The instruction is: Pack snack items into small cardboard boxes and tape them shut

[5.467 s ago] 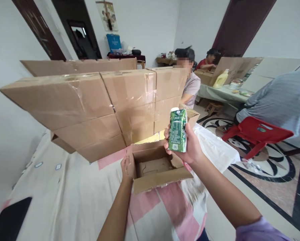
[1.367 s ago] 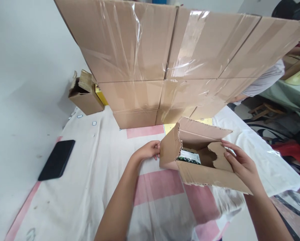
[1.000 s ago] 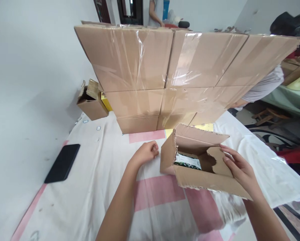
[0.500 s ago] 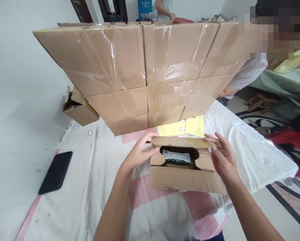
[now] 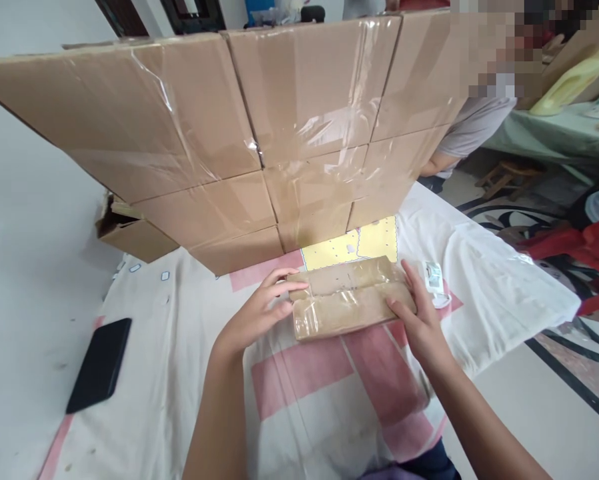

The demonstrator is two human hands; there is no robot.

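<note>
A small cardboard box (image 5: 347, 303) sits low over the bedsheet, its face with clear tape and a seam turned up toward me. My left hand (image 5: 267, 310) holds its left end, fingers over the top edge and thumb at the near side. At the other end, my right hand (image 5: 417, 313) grips the box with the thumb on top and the fingers behind. A small white item with a printed label (image 5: 433, 277) shows just beyond my right hand; its kind I cannot make out. The inside of the box is hidden.
A wall of large taped cartons (image 5: 259, 133) stands beyond the box. An open carton (image 5: 137, 233) is at the left, with a black tablet-like slab (image 5: 99, 365) nearer. A person's sleeve (image 5: 479, 127) shows behind the cartons at right. A wooden stool (image 5: 509, 179) stands on the floor.
The box has been turned: its cut-out opening with a dark, labelled item inside faced me before, and now a taped face does. The white item at the right has come into view.
</note>
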